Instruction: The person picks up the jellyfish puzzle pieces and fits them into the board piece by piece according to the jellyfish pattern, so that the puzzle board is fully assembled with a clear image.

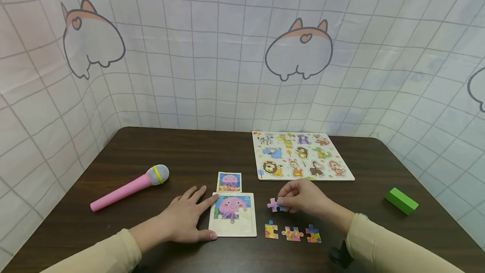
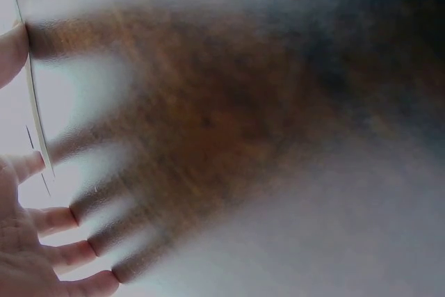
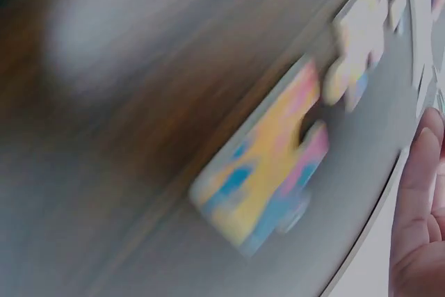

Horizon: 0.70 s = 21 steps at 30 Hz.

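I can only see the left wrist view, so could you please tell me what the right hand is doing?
Observer: The right hand is pinching a pink and blue puzzle piece.
Operator: Thank you; does anything lie to the right of the small board at the left hand?
Observer: Yes, three loose pieces lie there in a row.
Operator: And how full is that small board, please?
Observer: Only partly: its lower part is mostly bare.
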Tool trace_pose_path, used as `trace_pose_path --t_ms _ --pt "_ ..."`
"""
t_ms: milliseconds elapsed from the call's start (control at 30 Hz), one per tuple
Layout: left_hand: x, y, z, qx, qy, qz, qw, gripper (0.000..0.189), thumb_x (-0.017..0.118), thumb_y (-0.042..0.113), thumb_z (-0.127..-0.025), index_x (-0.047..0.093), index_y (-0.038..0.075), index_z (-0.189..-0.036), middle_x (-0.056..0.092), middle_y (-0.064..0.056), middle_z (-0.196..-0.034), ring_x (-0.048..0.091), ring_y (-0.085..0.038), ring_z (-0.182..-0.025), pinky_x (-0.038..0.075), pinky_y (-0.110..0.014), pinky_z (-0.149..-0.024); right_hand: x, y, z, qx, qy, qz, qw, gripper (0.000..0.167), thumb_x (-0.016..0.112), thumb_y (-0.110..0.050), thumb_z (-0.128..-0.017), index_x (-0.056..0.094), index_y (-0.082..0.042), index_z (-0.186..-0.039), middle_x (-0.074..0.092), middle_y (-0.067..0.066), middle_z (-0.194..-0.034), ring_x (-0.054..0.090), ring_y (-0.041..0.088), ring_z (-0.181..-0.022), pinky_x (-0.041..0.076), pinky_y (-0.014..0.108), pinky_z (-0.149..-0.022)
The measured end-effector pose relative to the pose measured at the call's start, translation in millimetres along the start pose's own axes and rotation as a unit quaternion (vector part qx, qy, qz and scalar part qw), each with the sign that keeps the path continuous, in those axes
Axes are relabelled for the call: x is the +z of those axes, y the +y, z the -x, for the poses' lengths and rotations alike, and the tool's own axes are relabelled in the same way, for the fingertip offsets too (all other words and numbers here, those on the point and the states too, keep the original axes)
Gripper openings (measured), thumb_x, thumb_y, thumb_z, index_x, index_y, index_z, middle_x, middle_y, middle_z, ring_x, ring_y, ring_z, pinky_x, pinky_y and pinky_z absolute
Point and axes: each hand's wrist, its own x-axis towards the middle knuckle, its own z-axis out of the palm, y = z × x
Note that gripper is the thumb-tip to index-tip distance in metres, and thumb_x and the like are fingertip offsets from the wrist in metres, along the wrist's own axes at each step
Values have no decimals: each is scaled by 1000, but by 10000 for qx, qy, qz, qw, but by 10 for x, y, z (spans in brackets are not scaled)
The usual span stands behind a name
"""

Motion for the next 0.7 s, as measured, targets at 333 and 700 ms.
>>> trace_pose_path --t_ms 333,700 --pt "-3 -2 -3 14 -7 27 10000 95 69 70 -83 38 20 -159 32 -24 -163 30 -52 -149 35 -74 -107 339 -208 -230 205 -318 7 9993 13 75 -10 -92 71 2 -91 74 8 -72 68 11 -64 61 33 -64" --pt "-1 -6 4 -13 3 48 10000 95 69 70 -83 38 21 -159 32 -23 -164 29 -50 -150 35 -73 -107 563 -321 -356 313 -415 97 9986 12 76 -9 -91 72 1 -87 74 11 -71 69 10 -59 60 29 -59"
